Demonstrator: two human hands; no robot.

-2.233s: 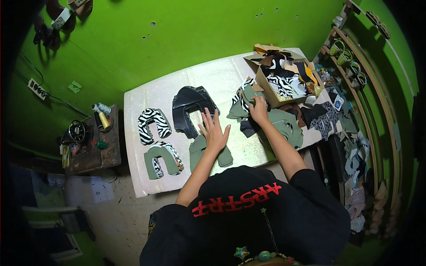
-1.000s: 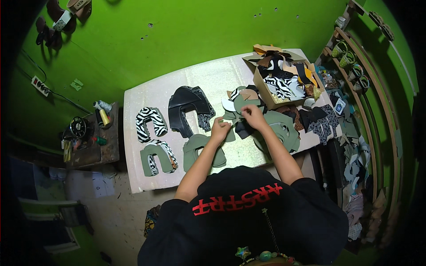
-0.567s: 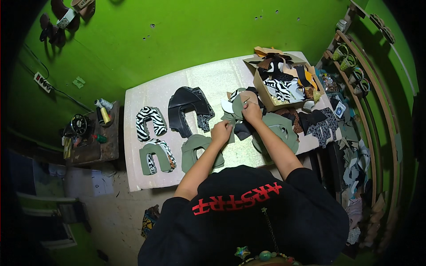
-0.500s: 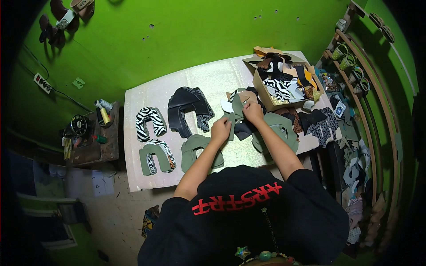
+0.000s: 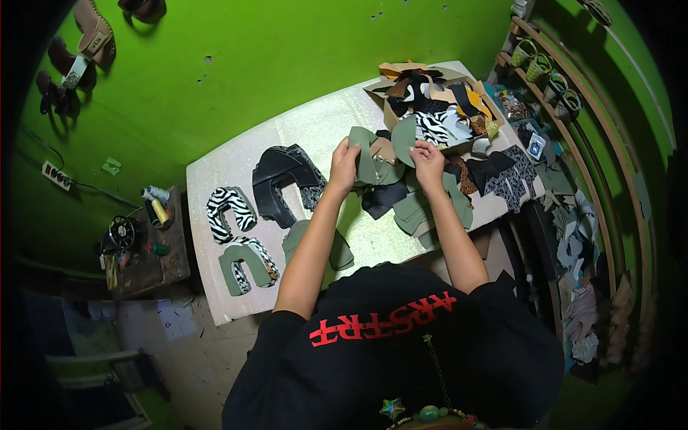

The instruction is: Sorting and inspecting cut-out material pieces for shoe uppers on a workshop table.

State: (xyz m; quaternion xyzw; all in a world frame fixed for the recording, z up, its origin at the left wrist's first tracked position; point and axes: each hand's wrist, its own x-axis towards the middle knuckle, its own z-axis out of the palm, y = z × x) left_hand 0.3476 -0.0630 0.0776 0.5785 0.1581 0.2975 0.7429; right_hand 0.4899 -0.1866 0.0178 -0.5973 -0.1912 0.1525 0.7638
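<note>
Hands (image 5: 344, 167) hold flat, curved, olive-green pieces (image 5: 405, 141).

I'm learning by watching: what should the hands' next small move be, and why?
Bringing the two pieces together to compare outlines seems sensible: the left hand holds one green piece, the right hand a second green piece, with a gap between them.

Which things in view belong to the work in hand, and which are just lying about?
In the work:
- left green piece, in the left hand
- right green piece, in the right hand
- probably the black U-shaped stack

Apparently apart:
- yellow thread cone
- power strip
</note>
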